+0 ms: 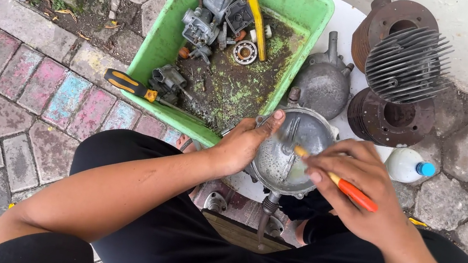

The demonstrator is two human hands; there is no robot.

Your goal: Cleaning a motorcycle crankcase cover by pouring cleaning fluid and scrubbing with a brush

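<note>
Round grey engine cover is held over the lap, dished side up, just in front of the green tub. A stub shaft sticks out of its near edge, pointing back toward the body; that is the cover's only long feature, otherwise it is round.

Left hand is clamped on the cover's left rim, thumb up over the top edge, fingers wrapped under. Right hand is closed in a pinch grip on a brush with an orange-red handle. Handle axis runs from lower right up to the left; the bristle end is blurred but sits on the cover's inner face, right of centre. So the work surface lies left and slightly ahead of the right hand, directly between both hands. Right hand is the nearer to the dish centre.

Room: the tub's near wall is touching or just beside the cover's far rim, so little space ahead. To the right, a white bottle with blue cap sits near the right hand's knuckles. Behind it, rusty finned cylinders and a second grey casing rest on a white board. A screwdriver with black-yellow handle lies over the tub's left corner, well apart from both hands. Open space is mostly toward the body and down-left over the paving.
</note>
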